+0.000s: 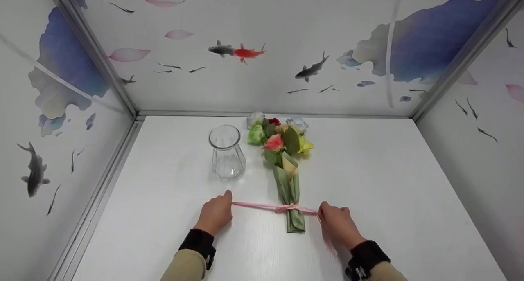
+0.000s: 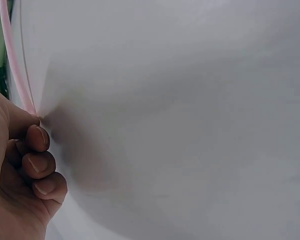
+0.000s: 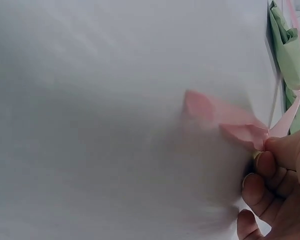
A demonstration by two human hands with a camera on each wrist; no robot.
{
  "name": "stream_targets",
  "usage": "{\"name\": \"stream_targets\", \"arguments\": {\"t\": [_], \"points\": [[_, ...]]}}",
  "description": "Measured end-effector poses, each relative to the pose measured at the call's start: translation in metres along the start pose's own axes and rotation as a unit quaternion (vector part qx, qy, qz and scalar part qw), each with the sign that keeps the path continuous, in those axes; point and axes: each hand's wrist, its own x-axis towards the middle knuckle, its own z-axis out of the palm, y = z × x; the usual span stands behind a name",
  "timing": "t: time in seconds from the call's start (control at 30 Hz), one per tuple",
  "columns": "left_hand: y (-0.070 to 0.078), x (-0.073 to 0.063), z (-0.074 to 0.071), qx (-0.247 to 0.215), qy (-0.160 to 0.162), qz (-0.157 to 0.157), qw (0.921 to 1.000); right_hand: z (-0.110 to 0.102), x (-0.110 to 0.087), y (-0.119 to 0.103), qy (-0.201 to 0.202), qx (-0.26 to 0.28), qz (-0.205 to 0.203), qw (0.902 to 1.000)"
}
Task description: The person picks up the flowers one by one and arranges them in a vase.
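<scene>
Both hands (image 1: 215,212) (image 1: 339,223), curled closed, pinch the pink ribbon (image 1: 283,208) either side of the bouquet (image 1: 287,185).

Ribbon (image 1: 254,205), below centre of frame: pink cloth, smooth, faint satin sheen shown. Wrapping (image 1: 282,185), just right of centre: green paper, matt, creased. Petals (image 1: 273,142), above: matt, cloth-like. Vase (image 1: 229,163), left of centre: clear glass, glossy. Tabletop (image 1: 393,183), lower frame: white, smooth, light softly reflected. Rail (image 1: 93,48), upper left: dull grey metal. Sleeves (image 1: 186,265), bottom: matt tan cloth.
</scene>
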Motion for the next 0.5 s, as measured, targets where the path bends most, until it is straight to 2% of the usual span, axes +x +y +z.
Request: {"name": "stream_targets", "arguments": {"t": [0.2,0.5], "points": [[-0.004,-0.003,0.002,0.004,0.020,0.013,0.9997,-0.002,-0.002,0.005,0.000,-0.019,0.012,0.9998],[-0.006,-0.004,-0.002,0.014,0.008,0.002,0.9999,-0.006,-0.008,0.016,0.002,-0.019,0.031,0.9993]]}}
